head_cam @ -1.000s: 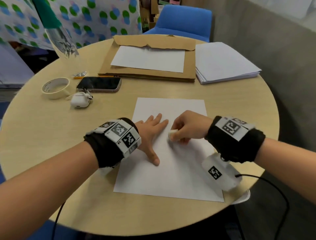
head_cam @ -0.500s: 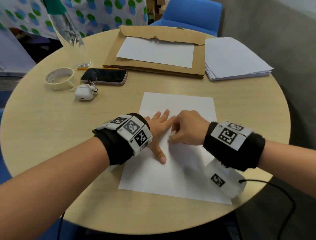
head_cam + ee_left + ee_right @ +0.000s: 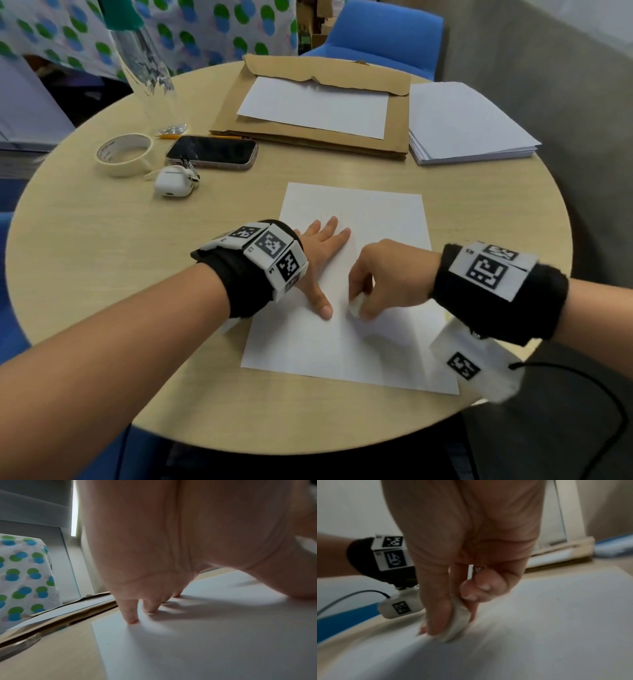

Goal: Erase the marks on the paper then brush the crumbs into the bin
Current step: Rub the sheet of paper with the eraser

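Note:
A white sheet of paper point(image 3: 373, 219) lies on the round wooden table point(image 3: 102, 240) in front of me. My left hand point(image 3: 325, 246) lies flat on the sheet with fingers spread, holding it down; the left wrist view shows its fingertips point(image 3: 132, 619) pressing the paper point(image 3: 205, 649). My right hand point(image 3: 387, 274) pinches a small white eraser point(image 3: 356, 305) between thumb and fingers, its lower end on the paper just right of my left thumb. The right wrist view shows the eraser point(image 3: 458, 620) blurred against the paper point(image 3: 556, 615). No marks or crumbs are plain to see. No bin is in view.
At the back lie a brown envelope point(image 3: 308, 144) with a sheet on it and a stack of paper point(image 3: 462, 126). A phone point(image 3: 212, 152), tape roll point(image 3: 125, 154), white earbud case point(image 3: 173, 181) and pencil point(image 3: 178, 136) sit at the left. A blue chair point(image 3: 383, 31) stands behind.
My right hand has slid the eraser down the sheet toward me, from beside my left fingertips to beside the thumb. The left hand has stayed flat on the paper.

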### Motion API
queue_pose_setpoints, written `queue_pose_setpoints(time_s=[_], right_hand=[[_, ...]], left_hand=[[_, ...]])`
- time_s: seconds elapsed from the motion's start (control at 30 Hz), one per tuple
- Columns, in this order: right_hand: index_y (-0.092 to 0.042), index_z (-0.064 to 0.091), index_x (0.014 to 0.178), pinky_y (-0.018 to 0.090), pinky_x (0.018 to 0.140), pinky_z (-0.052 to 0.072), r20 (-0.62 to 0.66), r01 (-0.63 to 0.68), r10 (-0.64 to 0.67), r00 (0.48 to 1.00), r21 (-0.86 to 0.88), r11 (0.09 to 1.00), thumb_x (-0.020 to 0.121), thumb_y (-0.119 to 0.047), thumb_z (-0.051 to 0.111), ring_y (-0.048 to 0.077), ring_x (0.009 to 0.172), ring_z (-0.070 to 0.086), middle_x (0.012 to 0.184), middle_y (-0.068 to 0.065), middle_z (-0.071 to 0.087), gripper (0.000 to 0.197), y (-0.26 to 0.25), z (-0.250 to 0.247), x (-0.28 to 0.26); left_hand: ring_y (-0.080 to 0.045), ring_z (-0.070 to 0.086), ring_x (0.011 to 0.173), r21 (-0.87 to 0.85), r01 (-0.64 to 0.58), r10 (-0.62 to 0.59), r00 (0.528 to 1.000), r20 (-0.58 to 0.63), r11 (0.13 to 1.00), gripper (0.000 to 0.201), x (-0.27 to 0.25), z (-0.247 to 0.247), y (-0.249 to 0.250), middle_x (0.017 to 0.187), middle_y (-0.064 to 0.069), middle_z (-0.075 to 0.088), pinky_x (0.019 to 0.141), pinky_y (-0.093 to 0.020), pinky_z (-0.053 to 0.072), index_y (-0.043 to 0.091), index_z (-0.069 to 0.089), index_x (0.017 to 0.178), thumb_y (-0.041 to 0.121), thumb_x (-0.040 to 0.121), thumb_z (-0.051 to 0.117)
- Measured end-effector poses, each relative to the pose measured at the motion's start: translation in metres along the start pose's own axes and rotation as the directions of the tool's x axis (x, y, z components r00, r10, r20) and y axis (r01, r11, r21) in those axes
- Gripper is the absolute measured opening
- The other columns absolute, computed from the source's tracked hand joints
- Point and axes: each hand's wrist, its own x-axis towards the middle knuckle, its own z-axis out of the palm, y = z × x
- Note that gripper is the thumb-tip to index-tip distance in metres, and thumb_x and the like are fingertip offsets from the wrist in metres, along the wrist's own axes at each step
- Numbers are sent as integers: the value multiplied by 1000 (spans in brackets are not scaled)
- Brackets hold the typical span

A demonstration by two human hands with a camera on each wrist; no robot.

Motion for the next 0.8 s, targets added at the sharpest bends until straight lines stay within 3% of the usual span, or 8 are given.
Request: queue_pose_setpoints(time_s=[0.17,0.33,0.43,0.53,0.6,0.73,0.8], right_hand=[[-16,72,91,32,80,51,-175,66,-65,982,-1,998,77,-20,69,16,82,58,81,-5,62,15,0,-2,16],[-17,71,100,25,77,45,50,66,-58,997,-171,983,77,-24,71,12,80,53,81,-8,57,24,15,-3,-11],[-19,71,102,26,79,46,-33,66,-72,997,-162,985,78,-25,71,11,83,53,86,-8,59,25,6,-10,6],[-17,72,96,33,81,50,-139,99,-113,984,-108,989,79,-23,68,17,87,57,92,-2,64,18,-1,-8,19],[-16,72,96,33,77,50,-115,93,-111,987,-148,985,80,-23,66,18,86,58,92,-1,65,19,4,-4,11],[-24,70,103,19,60,38,70,99,-83,994,-272,957,79,-28,69,10,81,51,85,-11,56,24,8,-4,-8],[-23,70,103,21,66,41,25,91,-87,996,-225,970,79,-28,69,9,81,51,87,-11,59,24,4,-12,4]], left_hand=[[-29,-17,144,0,-27,27,1000,-16,1000,129,0,1,-1,154,-6,-27,117,-47,2,23,-18,148,50,65,78],[-25,-19,144,4,-3,3,1000,-1,1000,132,-2,0,-1,153,-4,-29,119,-46,0,20,-24,145,50,66,77],[-27,-18,144,17,-7,7,1000,-3,1000,131,-1,0,0,154,-5,-28,118,-47,2,20,-22,146,50,66,77],[-28,-17,144,13,-26,26,1000,-14,1000,127,-2,1,-2,154,-6,-27,118,-47,3,23,-17,148,50,67,77],[-26,-18,144,8,-15,15,1000,-12,1000,129,-2,1,-3,154,-5,-28,117,-45,1,21,-20,147,50,67,77],[-24,-20,144,6,1,-1,1000,7,1000,132,-1,0,-2,153,-3,-30,118,-45,-1,21,-24,145,51,65,77],[-25,-19,144,3,-2,2,1000,3,1000,131,0,0,-2,154,-4,-28,118,-46,0,21,-22,146,50,66,78]])
